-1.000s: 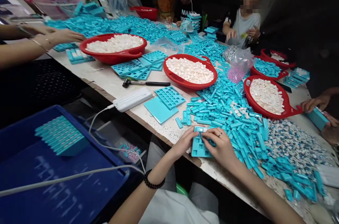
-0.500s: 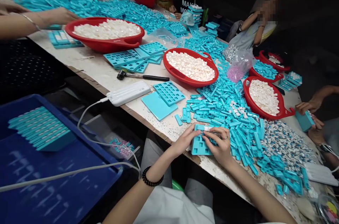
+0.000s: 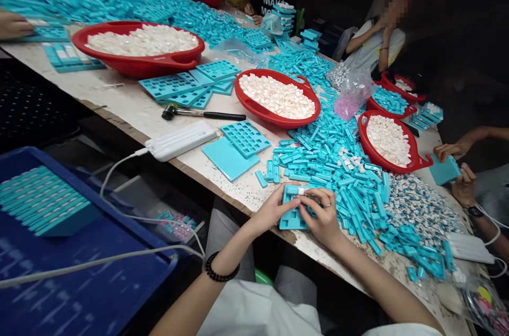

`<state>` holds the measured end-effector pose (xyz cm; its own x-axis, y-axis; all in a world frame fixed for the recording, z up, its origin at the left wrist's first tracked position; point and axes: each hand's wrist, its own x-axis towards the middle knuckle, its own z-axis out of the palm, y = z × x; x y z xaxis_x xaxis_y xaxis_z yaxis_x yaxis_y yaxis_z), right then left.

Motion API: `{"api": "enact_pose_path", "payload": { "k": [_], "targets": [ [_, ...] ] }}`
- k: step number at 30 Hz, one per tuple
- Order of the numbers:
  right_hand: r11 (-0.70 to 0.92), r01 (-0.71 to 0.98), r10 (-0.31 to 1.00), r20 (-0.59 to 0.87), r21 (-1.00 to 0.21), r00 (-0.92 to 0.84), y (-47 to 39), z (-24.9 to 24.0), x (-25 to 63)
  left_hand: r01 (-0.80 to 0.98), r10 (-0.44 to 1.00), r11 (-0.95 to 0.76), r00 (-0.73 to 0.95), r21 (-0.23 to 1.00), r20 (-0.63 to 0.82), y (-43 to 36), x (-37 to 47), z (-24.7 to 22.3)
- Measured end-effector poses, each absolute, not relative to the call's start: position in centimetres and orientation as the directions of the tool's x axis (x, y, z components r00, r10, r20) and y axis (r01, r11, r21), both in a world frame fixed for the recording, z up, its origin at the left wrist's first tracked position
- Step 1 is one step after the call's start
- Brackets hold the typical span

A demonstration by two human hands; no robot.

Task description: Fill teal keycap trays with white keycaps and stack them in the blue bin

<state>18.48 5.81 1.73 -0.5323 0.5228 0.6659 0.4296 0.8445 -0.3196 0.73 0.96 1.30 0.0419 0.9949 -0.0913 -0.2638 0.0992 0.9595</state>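
Note:
At the table's front edge lies a turquoise slotted panel (image 3: 293,220) with square recesses, partly covered by my hands. My left hand (image 3: 271,211) grips its left side, the thumb reaching across the top face. My right hand (image 3: 323,217), with a ring on one finger, is bent over the panel's right half, fingertips pinched together close to a small white piece (image 3: 301,191) at the upper recesses. Whatever those fingertips hold is hidden. Loose turquoise strips (image 3: 342,179) are heaped just beyond my right hand.
Red basins (image 3: 278,123) of white pieces stand around the strips. A hammer (image 3: 204,113), a white power bank (image 3: 181,141) with a cable and a flat turquoise plate (image 3: 230,160) lie leftward. A blue crate (image 3: 131,256) stands lower left. Co-workers' hands (image 3: 465,177) work at right and far left.
The view has shifted slightly, so the scene sits further left. My right fingers have shifted a little over the panel. A co-worker's hand at far left has drawn back from the red basin.

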Motion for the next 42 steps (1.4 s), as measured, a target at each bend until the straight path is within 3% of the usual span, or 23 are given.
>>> {"api": "enact_pose_path", "payload": {
  "k": [15, 22, 29, 35, 42],
  "targets": [
    [0.793, 0.447, 0.591, 0.702, -0.413, -0.399, 8.2, 3.7, 18.8, -0.25, 0.995, 0.087, -0.028, 0.964, -0.097, 1.2, 0.9, 0.7],
    [0.624, 0.559, 0.762, 0.584, -0.546, -0.28, 9.7, 6.2, 21.6, -0.238, 0.992, 0.119, 0.0, 0.964, -0.122, 1.0, 0.8, 0.5],
    [0.484, 0.59, 0.872, 0.415, -0.647, -0.259, 8.8, 5.3, 23.3, -0.129, 0.996, 0.078, -0.021, 0.989, -0.081, 0.9, 0.3, 1.3],
    [0.425, 0.691, 0.9, 0.355, -0.585, -0.253, 11.7, 5.8, 24.6, -0.073, 0.997, 0.079, 0.028, 0.994, -0.077, 0.7, -0.1, 1.5],
    [0.444, 0.851, 0.853, 0.424, -0.279, -0.306, 15.3, 5.6, 24.3, -0.108, 0.994, 0.11, 0.034, 0.988, -0.107, 0.8, -0.2, 0.9]
  ]
}}
